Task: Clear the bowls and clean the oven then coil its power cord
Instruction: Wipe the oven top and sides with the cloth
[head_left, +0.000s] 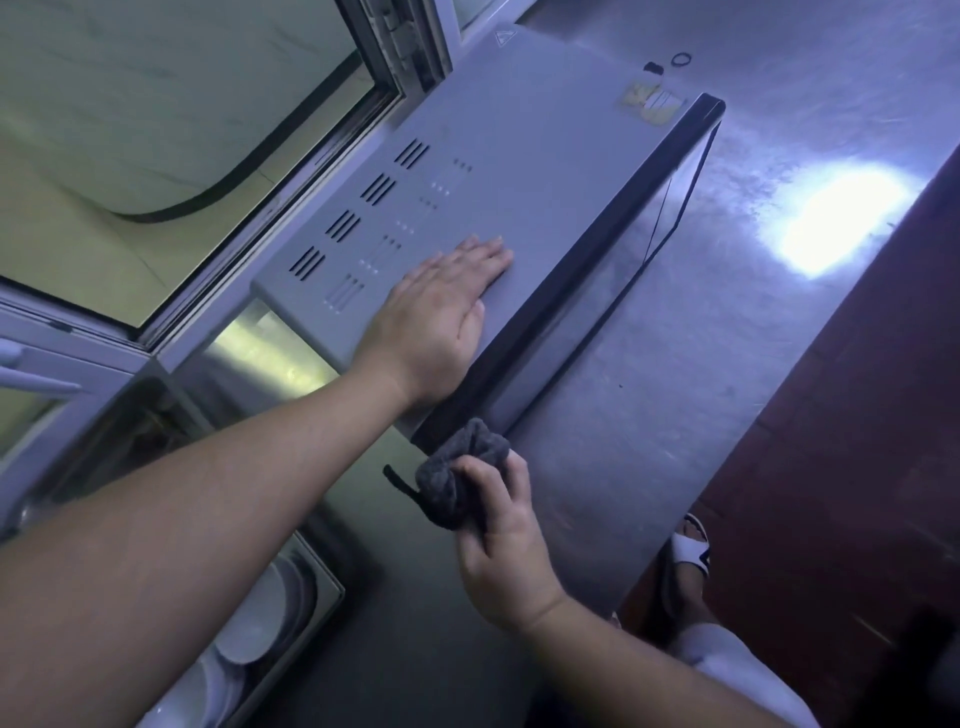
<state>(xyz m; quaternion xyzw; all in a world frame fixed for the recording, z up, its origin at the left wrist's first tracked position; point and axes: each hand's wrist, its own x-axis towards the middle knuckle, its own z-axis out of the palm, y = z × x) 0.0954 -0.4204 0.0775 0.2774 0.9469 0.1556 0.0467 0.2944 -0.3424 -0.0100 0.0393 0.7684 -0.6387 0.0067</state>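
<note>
Grey bunched cloth (460, 470) sits gripped in my right hand (501, 551), pressed at the near corner of the long grey metal oven (519, 171), whose black front edge runs away up-right, while my left hand (441, 312) lies flat and open on top.

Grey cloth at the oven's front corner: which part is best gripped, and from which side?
Grip the bunched middle of the cloth from the near side, as the right hand does; its loose tail hangs left, and the oven blocks the far side.
</note>
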